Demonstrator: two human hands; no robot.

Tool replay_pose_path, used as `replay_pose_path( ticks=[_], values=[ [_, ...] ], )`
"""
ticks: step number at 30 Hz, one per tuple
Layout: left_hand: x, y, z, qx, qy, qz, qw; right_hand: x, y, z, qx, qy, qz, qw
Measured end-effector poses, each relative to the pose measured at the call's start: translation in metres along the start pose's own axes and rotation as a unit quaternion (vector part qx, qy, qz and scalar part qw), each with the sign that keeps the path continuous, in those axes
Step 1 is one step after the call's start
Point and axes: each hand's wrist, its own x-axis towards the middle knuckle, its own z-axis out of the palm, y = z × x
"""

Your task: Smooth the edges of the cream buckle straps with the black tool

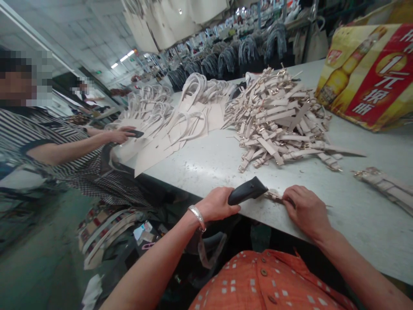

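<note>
My left hand (221, 204), with a bracelet at the wrist, is closed around a black handheld tool (248, 190) shaped like a hair clipper. The tool's wide end points right and sits close to a small beige buckle strap (273, 195); whether they touch I cannot tell. My right hand (306, 211) pinches that strap near the table's front edge, its fingers covering part of it. Beyond my hands lies a large heap of similar beige straps (280, 116) with metal buckles.
A yellow and red beer carton (368, 77) stands at the right on the white table (206, 159). A strap bundle (387, 185) lies nearer. Looped beige handles (193, 90) are piled back left. At the left, a co-worker's hand (121, 134) holds a dark tool (135, 134).
</note>
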Motion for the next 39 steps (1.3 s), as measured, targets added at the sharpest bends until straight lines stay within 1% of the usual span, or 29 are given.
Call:
replay_pose_path(
  ticks=[1,3,5,6,12,17,19,23,26,33,36,39],
  values=[
    [-0.003,-0.001,-0.002,0.002,0.000,0.000,1.000,-0.004,0.000,0.000,-0.011,0.015,-0.028,0.999],
    [-0.007,-0.001,-0.003,0.012,-0.004,-0.002,1.000,-0.011,0.001,0.000,-0.002,0.022,-0.079,0.997],
    [-0.009,-0.001,-0.002,0.026,-0.008,-0.002,1.000,-0.017,0.002,0.001,0.030,0.017,-0.109,0.993],
    [-0.009,-0.001,-0.001,0.034,-0.009,0.000,0.999,-0.018,0.002,0.001,0.047,0.014,-0.113,0.992],
    [-0.008,0.004,0.005,0.076,-0.028,0.029,0.996,-0.017,0.002,0.000,0.130,0.000,-0.076,0.989],
    [-0.002,0.015,0.003,0.110,-0.051,0.051,0.991,-0.013,0.006,0.001,0.158,-0.020,0.005,0.987],
    [0.002,0.020,0.004,0.131,-0.048,0.049,0.989,-0.012,0.007,0.001,0.165,-0.032,0.037,0.985],
    [0.009,0.028,0.007,0.162,-0.042,0.051,0.985,-0.011,0.010,0.003,0.169,-0.039,0.079,0.982],
    [0.010,0.032,0.008,0.164,-0.042,0.063,0.984,-0.012,0.012,0.004,0.175,-0.048,0.087,0.980],
    [0.009,0.035,0.001,0.181,-0.063,0.076,0.978,-0.013,0.010,-0.001,0.199,-0.055,0.059,0.977],
    [0.014,0.042,0.000,0.198,-0.063,0.082,0.975,-0.012,0.011,-0.001,0.198,-0.050,0.063,0.977],
    [0.019,0.051,0.003,0.202,-0.057,0.087,0.974,-0.013,0.012,0.000,0.203,-0.049,0.072,0.975]
  ],
)
